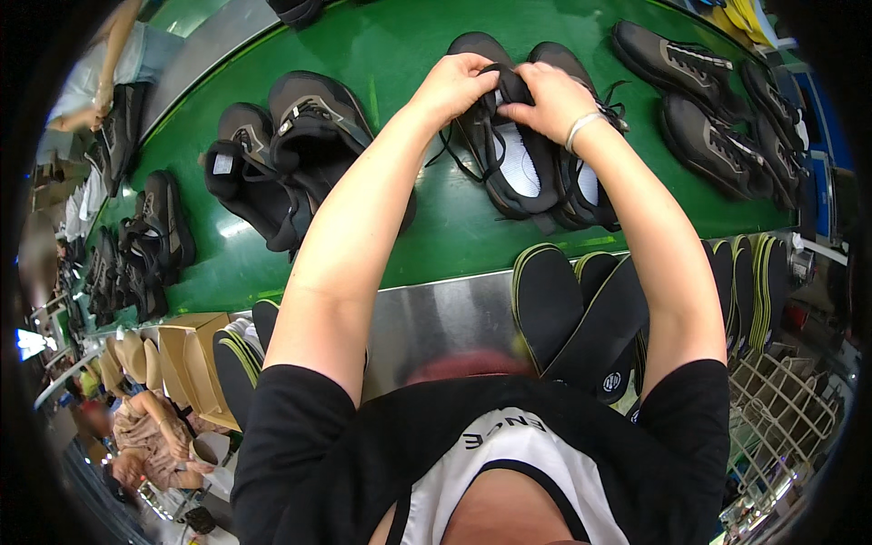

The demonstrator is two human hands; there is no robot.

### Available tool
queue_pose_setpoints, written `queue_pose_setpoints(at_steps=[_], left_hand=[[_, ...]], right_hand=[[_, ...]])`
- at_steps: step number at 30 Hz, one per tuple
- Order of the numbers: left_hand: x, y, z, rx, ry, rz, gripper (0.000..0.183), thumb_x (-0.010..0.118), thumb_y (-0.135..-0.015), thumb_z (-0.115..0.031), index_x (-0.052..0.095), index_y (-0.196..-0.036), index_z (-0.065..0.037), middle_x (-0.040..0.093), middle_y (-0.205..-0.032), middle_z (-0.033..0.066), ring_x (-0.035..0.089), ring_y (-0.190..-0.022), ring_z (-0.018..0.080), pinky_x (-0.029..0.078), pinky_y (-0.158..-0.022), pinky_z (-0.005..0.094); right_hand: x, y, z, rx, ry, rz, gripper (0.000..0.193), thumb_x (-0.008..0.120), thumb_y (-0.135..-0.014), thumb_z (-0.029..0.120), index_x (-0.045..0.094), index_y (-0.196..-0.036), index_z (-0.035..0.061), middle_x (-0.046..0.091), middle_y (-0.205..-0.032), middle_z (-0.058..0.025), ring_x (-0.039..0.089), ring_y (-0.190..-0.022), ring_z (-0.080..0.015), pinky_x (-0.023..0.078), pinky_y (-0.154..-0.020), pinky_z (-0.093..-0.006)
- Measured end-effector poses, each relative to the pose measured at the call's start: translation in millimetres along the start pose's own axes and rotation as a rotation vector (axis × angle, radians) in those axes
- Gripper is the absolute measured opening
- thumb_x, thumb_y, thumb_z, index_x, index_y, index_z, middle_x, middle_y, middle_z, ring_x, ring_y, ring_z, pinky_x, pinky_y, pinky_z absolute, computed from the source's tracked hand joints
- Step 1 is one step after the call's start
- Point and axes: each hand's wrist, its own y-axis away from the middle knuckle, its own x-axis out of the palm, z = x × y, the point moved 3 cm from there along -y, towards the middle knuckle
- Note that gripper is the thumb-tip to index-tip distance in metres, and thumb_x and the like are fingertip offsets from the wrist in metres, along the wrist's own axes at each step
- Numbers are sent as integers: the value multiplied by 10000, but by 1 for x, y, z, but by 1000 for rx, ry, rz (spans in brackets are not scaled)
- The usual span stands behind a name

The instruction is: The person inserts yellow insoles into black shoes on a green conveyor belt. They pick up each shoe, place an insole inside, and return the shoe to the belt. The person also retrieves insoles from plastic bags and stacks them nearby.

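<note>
A pair of dark shoes with pale insoles lies on the green conveyor belt [400, 54] in front of me. My left hand [454, 84] and my right hand [543, 100] meet over the left shoe of the pair [513, 168]. Both pinch its black tongue and laces at the opening. The right shoe of the pair [586, 186] lies against it under my right wrist, which wears a light bracelet.
Another dark pair [300, 145] sits left of my arm, more shoes [708, 136] lie to the right and further shoes [150, 236] at far left. Black insoles [581, 313] stand in a stack by the steel belt edge [436, 318]. Cardboard boxes [195, 359] and a wire rack [781, 409] flank me. Other people work at left.
</note>
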Motion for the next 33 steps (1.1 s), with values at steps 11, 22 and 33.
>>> queue_pose_setpoints(at_steps=[11, 22, 33], left_hand=[[-6, -19, 33, -76, 190, 161, 252, 556, -792, -235, 569, -946, -37, 579, -776, -20, 502, -661, 44, 391, -577, 176], [-10, -20, 34, -100, 165, 186, 239, 567, -783, -261, 580, -933, -75, 564, -737, -56, 472, -612, 31, 345, -529, 170], [-6, 4, 17, 234, -289, -122, 337, 525, -813, -202, 486, -1082, -3, 565, -968, 77, 513, -900, 146, 392, -819, 258]], right_hand=[[29, -33, -35, 392, -854, 445, 178, 616, -728, 152, 606, -831, 8, 595, -744, -30, 539, -654, -97, 425, -608, -225], [32, -33, -34, 386, -914, 403, 217, 632, -682, 215, 625, -761, 13, 569, -643, -31, 491, -557, -107, 386, -539, -243], [12, -9, -22, -331, -435, -201, 385, 611, -733, 353, 593, -862, -9, 599, -740, -74, 548, -745, -114, 432, -659, -257]])
